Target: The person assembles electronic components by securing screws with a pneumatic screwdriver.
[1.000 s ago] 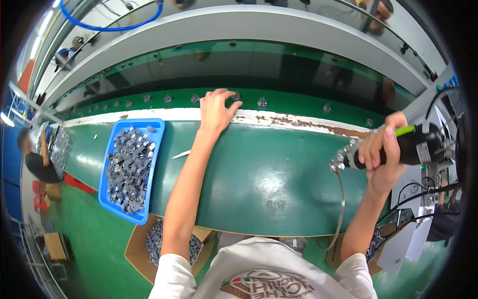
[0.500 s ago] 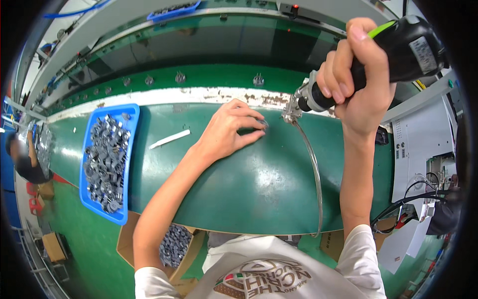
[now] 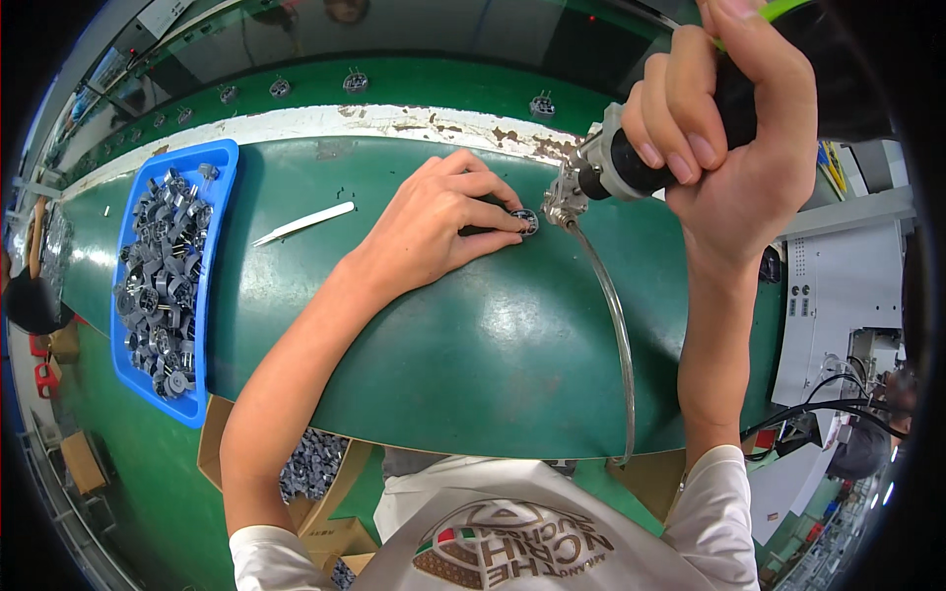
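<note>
My left hand (image 3: 424,222) rests on the green table, its fingertips closed on the side of a small round grey component (image 3: 530,223). Metal parts show on the component's upper face. My right hand (image 3: 734,148) is wrapped round a black power screwdriver (image 3: 631,165) with a green lever, held up at the right and lying roughly sideways. Its metal nose (image 3: 566,199) is close to the right of the component; whether they touch I cannot tell. A clear hose (image 3: 619,325) runs from the nose down to the table's near edge.
At the left a blue tray (image 3: 204,325) holds many grey components. A white pointed stick (image 3: 305,224) lies between tray and left hand. Beyond a worn white ledge (image 3: 394,120), several components sit on a green strip (image 3: 424,84). Below the table edge is a cardboard box (image 3: 340,483) of parts.
The view has shifted, so tray and strip appear moved. The screwdriver's nose is nearer the component, whose metal-studded face now shows more plainly at my left fingertips.
</note>
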Demonstrator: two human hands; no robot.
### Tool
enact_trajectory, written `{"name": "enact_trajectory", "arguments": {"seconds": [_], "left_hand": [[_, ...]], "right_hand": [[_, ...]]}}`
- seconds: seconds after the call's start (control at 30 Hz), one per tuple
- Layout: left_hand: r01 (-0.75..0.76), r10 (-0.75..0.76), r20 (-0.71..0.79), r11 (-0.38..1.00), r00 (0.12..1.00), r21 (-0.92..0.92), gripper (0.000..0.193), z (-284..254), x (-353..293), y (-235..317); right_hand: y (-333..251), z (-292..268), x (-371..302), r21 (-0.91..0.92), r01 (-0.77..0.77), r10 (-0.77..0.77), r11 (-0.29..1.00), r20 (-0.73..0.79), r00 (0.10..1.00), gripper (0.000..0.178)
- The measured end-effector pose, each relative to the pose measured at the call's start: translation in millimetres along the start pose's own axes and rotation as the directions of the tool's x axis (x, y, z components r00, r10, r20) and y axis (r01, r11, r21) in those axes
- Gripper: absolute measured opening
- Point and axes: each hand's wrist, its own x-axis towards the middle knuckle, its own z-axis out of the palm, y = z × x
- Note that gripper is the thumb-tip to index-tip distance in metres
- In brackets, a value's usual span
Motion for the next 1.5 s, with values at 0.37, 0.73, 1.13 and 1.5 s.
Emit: {"name": "enact_trajectory", "arguments": {"seconds": [0.37, 0.73, 1.13, 1.5], "left_hand": [[0.041, -0.043, 0.034, 0.998, 0.998, 0.043, 0.018, -1, -1, 1], [0.064, -0.064, 0.032, 0.998, 0.997, 0.016, 0.017, 1, -1, 0], [0.075, -0.074, 0.033, 0.996, 0.997, -0.045, 0.016, 5, 0, 0], [0.031, -0.017, -0.082, 0.984, 0.997, 0.177, 0.018, 3, 3, -6]], "right_hand": [[10, 5, -1, -0.093, 0.024, -0.025, 0.995, -0.009, 1.0, 0.029], [21, 9, 2, -0.234, 0.124, -0.135, 0.964, -0.03, 0.99, 0.035], [26, 5, 9, -0.243, 0.162, -0.167, 0.956, -0.001, 0.986, 0.04], [20, -9, 20, -0.398, 0.54, -0.558, 0.742, 0.08, 0.826, 0.035]]}}
